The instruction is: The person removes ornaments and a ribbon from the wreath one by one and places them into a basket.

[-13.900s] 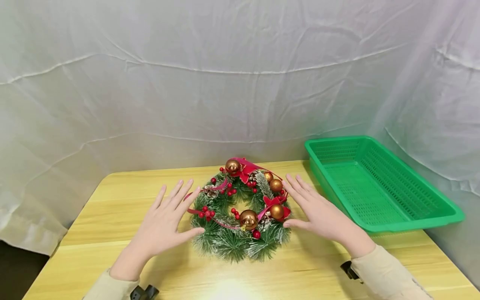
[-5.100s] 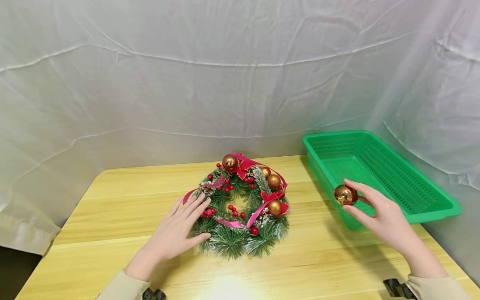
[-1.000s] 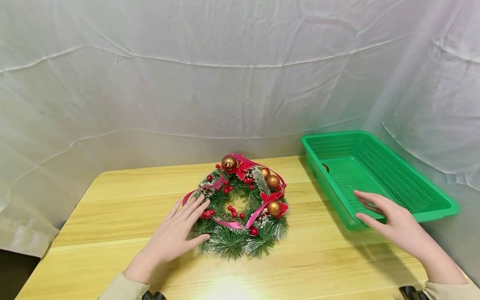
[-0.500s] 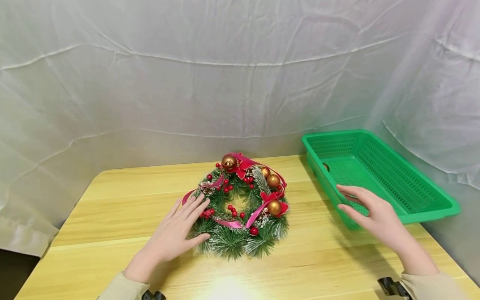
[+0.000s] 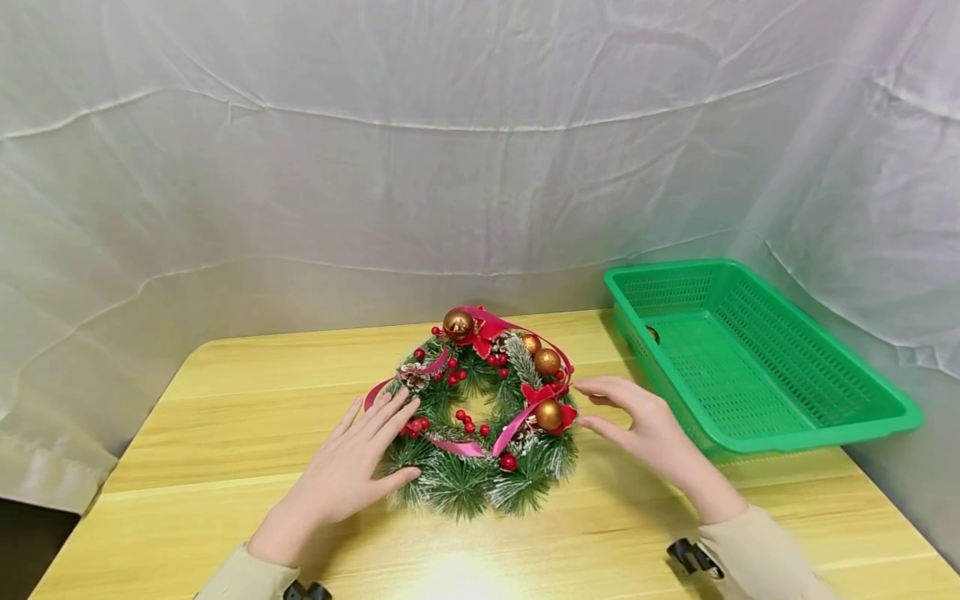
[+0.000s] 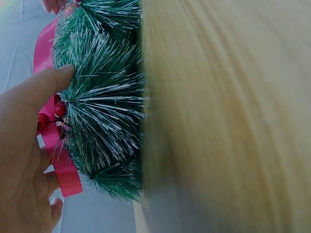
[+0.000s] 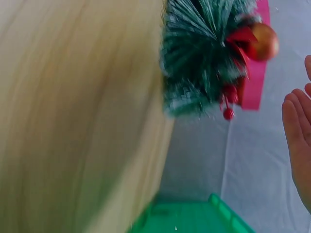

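Observation:
A Christmas wreath (image 5: 461, 483) of frosted green sprigs lies on the table, trimmed with red berries, pink ribbon and baubles. Along its left side rests my left hand (image 5: 345, 471), fingers spread and fairly straight; in the left wrist view the thumb (image 6: 46, 85) lies against the sprigs. My right hand (image 5: 648, 421) is at the wreath's right edge, empty, with fingertips beside a matte gold bauble (image 5: 549, 415) and red poinsettia. A shiny bronze bauble (image 5: 458, 324) sits at the back, and glittery gold baubles (image 5: 547, 361) at the back right.
A green plastic basket (image 5: 810, 440) stands at the right of the table (image 5: 247, 400). Inside by its left wall, a bronze bauble (image 5: 653, 335) is mostly hidden. A pale cloth backdrop (image 5: 480, 183) hangs behind and at both sides.
The bronze bauble from the wreath's front was carried by my right hand to the basket and let go there. That hand has since moved left to the wreath. My left hand stays put.

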A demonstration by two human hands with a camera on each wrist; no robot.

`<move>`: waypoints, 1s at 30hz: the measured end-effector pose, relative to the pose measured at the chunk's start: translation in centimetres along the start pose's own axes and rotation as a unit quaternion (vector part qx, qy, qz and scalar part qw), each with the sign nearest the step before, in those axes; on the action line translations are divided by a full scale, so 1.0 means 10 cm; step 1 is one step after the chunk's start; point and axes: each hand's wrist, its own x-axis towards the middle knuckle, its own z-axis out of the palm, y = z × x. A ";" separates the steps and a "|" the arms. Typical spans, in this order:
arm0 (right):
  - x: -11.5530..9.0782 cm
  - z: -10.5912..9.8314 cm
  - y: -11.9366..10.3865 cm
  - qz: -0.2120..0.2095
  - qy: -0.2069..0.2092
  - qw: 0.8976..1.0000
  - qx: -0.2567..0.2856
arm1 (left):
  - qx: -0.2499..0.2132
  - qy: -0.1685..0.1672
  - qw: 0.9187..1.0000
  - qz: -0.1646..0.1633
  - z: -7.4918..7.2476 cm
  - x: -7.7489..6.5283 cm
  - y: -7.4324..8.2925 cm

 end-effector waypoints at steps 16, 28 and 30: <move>0.07 0.38 0.01 -0.001 -0.028 0.999 0.044 | -0.002 0.008 1.000 0.005 0.00 -0.01 0.01; 0.10 0.40 -0.04 0.014 -0.065 0.997 0.044 | 0.000 0.009 1.000 0.008 0.01 0.00 0.01; 0.10 0.39 -0.04 0.016 -0.071 0.997 0.040 | 0.000 0.009 1.000 0.008 0.00 0.00 0.01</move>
